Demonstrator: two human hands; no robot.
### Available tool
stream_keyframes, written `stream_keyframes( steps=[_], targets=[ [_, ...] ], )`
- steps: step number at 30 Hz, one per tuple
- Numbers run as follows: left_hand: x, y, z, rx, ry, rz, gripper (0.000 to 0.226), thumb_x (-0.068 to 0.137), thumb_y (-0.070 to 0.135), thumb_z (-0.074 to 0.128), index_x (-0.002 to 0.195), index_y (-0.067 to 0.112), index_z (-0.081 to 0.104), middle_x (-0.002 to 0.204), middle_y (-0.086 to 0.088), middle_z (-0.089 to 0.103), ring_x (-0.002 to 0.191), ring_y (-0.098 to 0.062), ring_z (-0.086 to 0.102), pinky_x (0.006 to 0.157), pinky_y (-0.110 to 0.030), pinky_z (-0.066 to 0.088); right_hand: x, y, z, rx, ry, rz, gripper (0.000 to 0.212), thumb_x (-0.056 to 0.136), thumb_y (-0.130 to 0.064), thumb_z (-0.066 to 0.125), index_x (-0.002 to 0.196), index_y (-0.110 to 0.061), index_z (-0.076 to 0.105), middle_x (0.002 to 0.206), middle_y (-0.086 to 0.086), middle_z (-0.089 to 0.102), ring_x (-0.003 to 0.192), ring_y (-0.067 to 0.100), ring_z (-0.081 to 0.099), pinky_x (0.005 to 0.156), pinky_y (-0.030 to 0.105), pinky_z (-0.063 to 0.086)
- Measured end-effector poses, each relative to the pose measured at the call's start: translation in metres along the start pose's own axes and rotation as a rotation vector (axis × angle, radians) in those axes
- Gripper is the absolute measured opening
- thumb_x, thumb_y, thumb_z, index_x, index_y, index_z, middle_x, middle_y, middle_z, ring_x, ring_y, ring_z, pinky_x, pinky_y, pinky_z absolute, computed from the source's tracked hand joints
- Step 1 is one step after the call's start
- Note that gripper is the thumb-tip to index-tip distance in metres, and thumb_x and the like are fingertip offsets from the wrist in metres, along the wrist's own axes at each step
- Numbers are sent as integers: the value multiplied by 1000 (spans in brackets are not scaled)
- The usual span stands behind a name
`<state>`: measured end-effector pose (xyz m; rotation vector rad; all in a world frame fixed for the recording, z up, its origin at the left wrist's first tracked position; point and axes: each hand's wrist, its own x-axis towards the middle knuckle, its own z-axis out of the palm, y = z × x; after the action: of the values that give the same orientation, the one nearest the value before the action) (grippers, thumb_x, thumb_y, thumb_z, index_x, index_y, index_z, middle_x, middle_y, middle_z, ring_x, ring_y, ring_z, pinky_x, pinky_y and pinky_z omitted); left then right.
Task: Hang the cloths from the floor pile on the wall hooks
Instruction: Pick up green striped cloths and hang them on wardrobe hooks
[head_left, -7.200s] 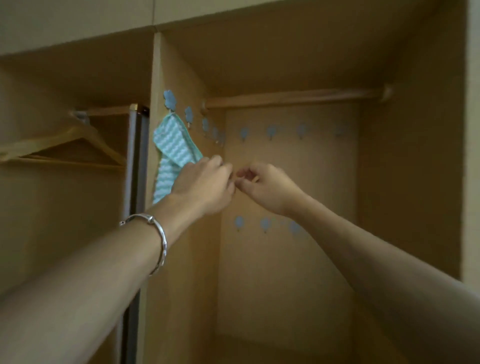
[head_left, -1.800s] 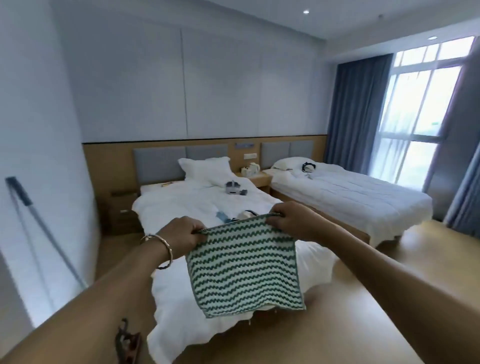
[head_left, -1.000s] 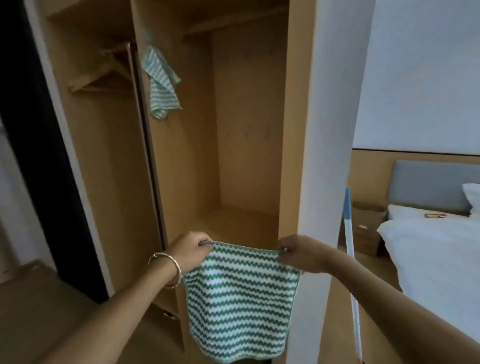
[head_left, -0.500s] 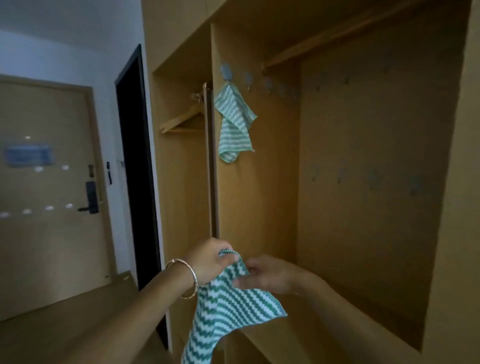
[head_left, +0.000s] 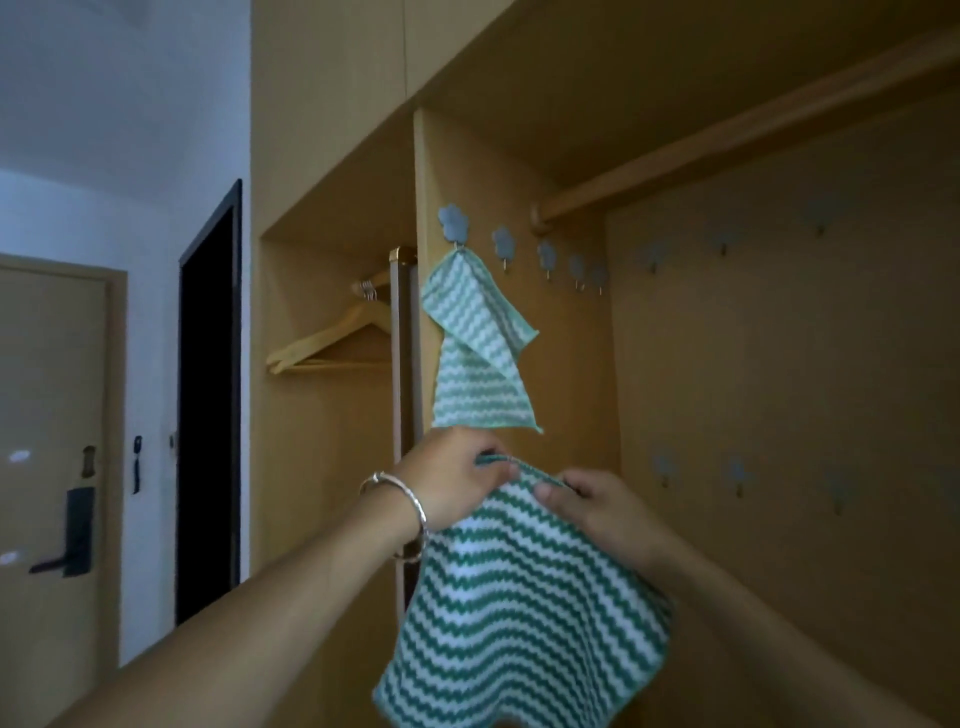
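Note:
A green-and-white zigzag cloth (head_left: 519, 618) hangs from both my hands in front of the open wardrobe. My left hand (head_left: 452, 483), with a silver bracelet on its wrist, pinches the cloth's top corner. My right hand (head_left: 597, 506) grips the top edge just beside it. Above them a paler green zigzag cloth (head_left: 480, 353) hangs from the first flower-shaped hook (head_left: 454, 223) on the wardrobe's side panel. Several bare hooks (head_left: 545, 257) follow it in a row to the right. The floor pile is out of view.
A wooden rail (head_left: 727, 140) spans the compartment above the hooks. More hooks (head_left: 737, 475) dot the back panel in two rows. Wooden hangers (head_left: 332, 338) hang in the left compartment. A dark doorway (head_left: 208, 405) and a room door with a lock (head_left: 52, 441) lie left.
I have stepped closer to the wardrobe and raised both hands with the cloth, now just under the hanging cloth. Earlier I carried the cloth over from the bed area.

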<state>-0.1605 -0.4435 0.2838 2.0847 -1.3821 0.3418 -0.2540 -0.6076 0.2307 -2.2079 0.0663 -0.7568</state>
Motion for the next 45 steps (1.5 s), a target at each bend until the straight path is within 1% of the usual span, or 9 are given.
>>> stream_keyframes(
  steps=[7,10,15,20,28,33,37,43,45],
  targets=[
    [84,42,-51,127,196,208,23,92,36,55,91,19,70,67,11,55,61,-1,50,48,-12,35,71,-34,-77,46,159,-122,31,93,-36,56,75,-11,62,63,-7,58,52,3,54,50,16,42],
    [116,61,-61,178,262,208,26,92,33,54,83,15,71,70,-1,61,72,-17,59,59,-23,42,102,-39,-103,76,174,-169,38,90,-41,57,91,-5,69,77,4,68,66,13,63,63,27,49],
    [171,77,-68,370,363,149,40,89,25,52,53,11,42,55,-2,44,57,-24,43,44,-27,28,150,-39,-135,107,254,-239,48,87,-40,61,104,5,63,97,24,66,84,34,65,78,46,52],
    [218,61,-76,474,479,118,13,85,27,57,82,17,63,98,-9,68,90,-33,61,70,-30,45,201,-36,-150,101,285,-312,25,90,-35,62,75,-16,63,69,-5,66,62,5,62,60,22,48],
    [253,43,-85,715,762,-39,25,92,29,53,109,15,63,113,-13,62,105,-34,57,71,-31,36,274,-48,-148,103,262,-359,51,91,-43,61,103,7,62,88,17,65,76,20,58,72,31,43],
    [265,40,-82,917,762,-88,25,94,24,49,113,13,60,115,-15,59,106,-34,57,74,-31,31,302,-52,-130,124,233,-389,30,90,-44,59,75,-18,52,72,11,50,68,18,48,68,32,36],
    [268,34,-78,1013,722,-113,22,94,20,47,109,9,58,112,-16,60,104,-33,58,84,-34,37,308,-53,-120,146,205,-376,34,91,-46,55,70,-20,44,78,4,47,71,17,47,68,30,33],
    [264,32,-79,1053,709,-101,14,93,20,48,98,13,59,104,-14,62,99,-31,58,87,-35,34,310,-47,-119,163,179,-350,26,92,-48,53,88,-22,52,85,17,57,78,19,53,72,31,36],
    [261,29,-74,1055,699,-77,9,93,21,47,86,18,52,101,-12,63,96,-30,58,83,-34,30,308,-42,-116,152,173,-348,28,92,-50,53,87,-22,50,83,9,53,77,19,51,72,31,35]
  ],
)
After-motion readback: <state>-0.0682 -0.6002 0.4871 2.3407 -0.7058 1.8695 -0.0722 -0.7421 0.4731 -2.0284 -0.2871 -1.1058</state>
